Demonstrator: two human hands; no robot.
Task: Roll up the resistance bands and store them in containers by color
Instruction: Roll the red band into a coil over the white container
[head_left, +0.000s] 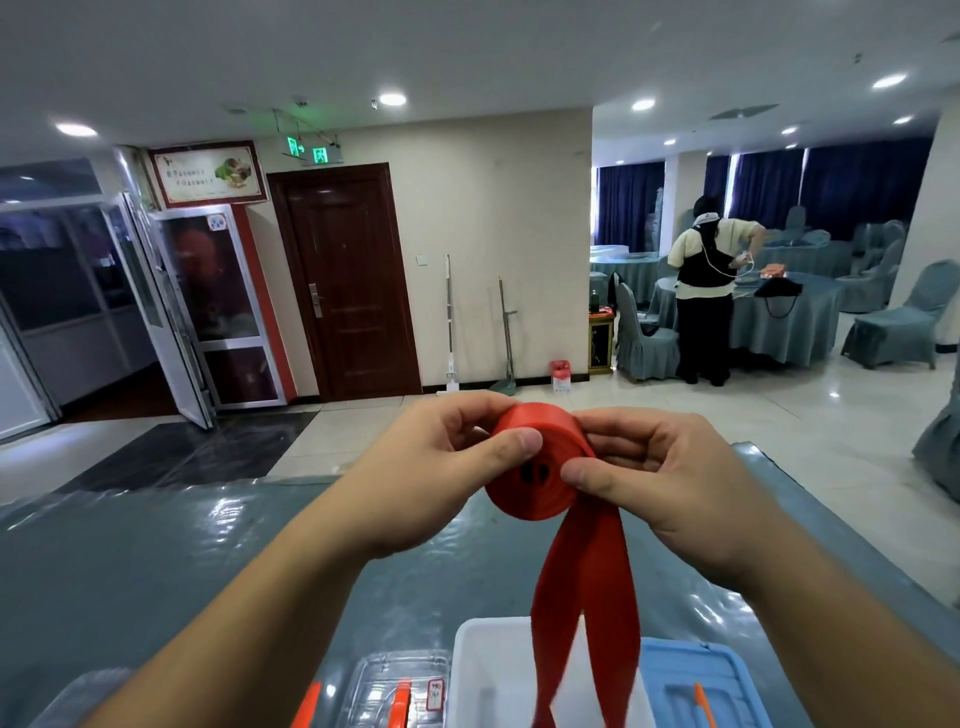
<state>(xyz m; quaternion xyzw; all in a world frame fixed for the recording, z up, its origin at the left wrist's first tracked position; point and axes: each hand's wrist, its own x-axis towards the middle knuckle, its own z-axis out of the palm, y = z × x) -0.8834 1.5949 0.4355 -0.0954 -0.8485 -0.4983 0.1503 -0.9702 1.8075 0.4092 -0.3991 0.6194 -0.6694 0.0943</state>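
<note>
We see the clear box (400, 686) with orange clips at the near table edge, far left of the row. Our left hand (441, 462) grips the red band (540, 462), thumb pressed on the roll's face, fingers curled behind it. The band is mostly wound into a thick roll, held in the air above the grey-blue table (156, 561); two loose tails hang down over the white bin (493, 675). Our right hand (654, 478) pinches the roll's right edge, thumb in front. The blue lid (696, 686) lies just right of the bin.
</note>
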